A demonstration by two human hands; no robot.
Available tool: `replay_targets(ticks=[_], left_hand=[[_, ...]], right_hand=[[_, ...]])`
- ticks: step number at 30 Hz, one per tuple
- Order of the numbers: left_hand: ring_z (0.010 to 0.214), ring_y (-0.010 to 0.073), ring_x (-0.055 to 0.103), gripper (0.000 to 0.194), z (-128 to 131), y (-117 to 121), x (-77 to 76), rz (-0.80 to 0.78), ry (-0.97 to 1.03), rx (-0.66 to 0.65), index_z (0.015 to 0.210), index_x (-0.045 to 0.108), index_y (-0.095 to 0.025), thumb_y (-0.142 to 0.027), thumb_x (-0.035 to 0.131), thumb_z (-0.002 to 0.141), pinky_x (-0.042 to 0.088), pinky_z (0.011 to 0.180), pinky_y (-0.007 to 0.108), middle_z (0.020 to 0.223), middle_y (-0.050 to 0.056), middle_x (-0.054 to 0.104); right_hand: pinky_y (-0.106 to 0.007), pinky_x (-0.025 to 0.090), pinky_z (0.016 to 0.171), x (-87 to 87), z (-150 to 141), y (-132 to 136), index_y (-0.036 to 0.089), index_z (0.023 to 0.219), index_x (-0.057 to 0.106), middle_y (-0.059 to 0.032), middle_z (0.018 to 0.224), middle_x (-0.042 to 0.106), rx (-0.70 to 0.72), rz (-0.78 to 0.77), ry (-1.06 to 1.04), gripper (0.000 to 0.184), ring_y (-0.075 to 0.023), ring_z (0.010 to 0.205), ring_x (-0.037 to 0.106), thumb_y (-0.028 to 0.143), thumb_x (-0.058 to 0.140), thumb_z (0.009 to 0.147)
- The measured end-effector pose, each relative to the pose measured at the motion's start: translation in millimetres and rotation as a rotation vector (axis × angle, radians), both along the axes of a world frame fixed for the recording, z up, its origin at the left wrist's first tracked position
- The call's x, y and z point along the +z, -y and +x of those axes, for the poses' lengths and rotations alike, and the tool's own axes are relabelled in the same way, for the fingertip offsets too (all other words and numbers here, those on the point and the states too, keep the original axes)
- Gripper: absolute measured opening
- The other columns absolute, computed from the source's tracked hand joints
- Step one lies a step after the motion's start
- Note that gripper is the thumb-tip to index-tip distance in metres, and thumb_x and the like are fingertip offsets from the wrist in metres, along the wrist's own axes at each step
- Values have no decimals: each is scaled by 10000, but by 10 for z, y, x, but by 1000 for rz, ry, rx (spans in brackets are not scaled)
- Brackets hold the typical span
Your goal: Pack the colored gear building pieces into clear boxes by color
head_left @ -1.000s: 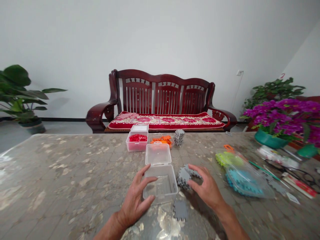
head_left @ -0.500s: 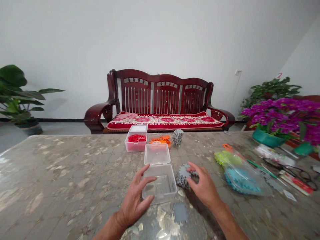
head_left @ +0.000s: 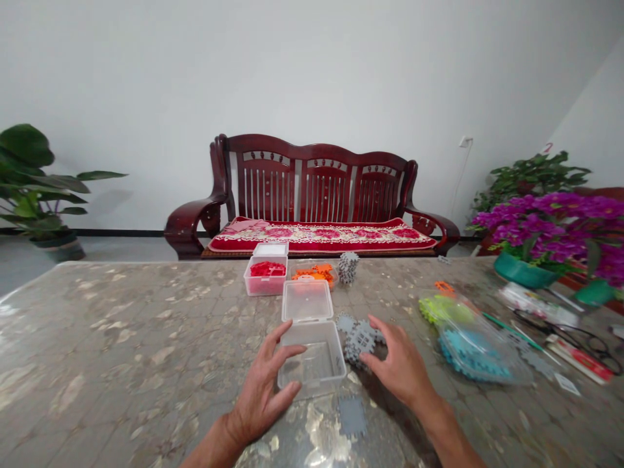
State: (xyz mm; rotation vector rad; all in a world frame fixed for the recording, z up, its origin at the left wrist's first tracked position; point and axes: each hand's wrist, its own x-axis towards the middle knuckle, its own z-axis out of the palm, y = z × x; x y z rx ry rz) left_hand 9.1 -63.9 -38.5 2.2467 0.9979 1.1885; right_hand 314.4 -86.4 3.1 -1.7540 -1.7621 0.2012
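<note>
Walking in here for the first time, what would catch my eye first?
Probably the vivid purple flowers at the right edge, then the dark red wooden bench beyond the table. Close by, the left hand is spread at an open clear box, the right hand at grey notched pieces.

The left of the bench (head_left: 136, 364) offers open passage; the raised lid (head_left: 307, 302) of the box (head_left: 324, 378) bars straight ahead, gray pieces (head_left: 359, 340) crowd its right.
</note>
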Motion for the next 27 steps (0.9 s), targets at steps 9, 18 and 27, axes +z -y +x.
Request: replay_targets(ticks=[9, 18, 27], left_hand=[[1498, 382, 240, 617, 19, 2, 57, -36, 19, -45, 1460, 453, -267, -631, 442, 962, 280, 1173, 596, 1640, 145, 190], [1529, 384, 161, 721, 38, 28, 83, -56, 26, -86, 1569, 249, -262, -636, 413, 975, 214, 1198, 610, 1663, 163, 130], [1527, 367, 180, 774, 53, 34, 93, -47, 46, -75, 1587, 183, -249, -655, 407, 967, 222, 1207, 588, 1660, 163, 155]], right_hand=[[-469, 463, 996, 10, 2, -1, 252, 1299, 599, -69, 1159, 711, -30, 15, -27, 550, -283, 1094, 627, 298, 642, 752], [-422, 459, 999, 545, -682, -60, 292, 1342, 577, -57, 1189, 691, 315, 9, -57, 671, -256, 1107, 610, 161, 675, 690], [-440, 457, 1023, 373, -550, -225, 265, 1177, 694, -64, 1171, 714, 259, 41, -111, 407, -251, 1122, 613, 180, 598, 791]])
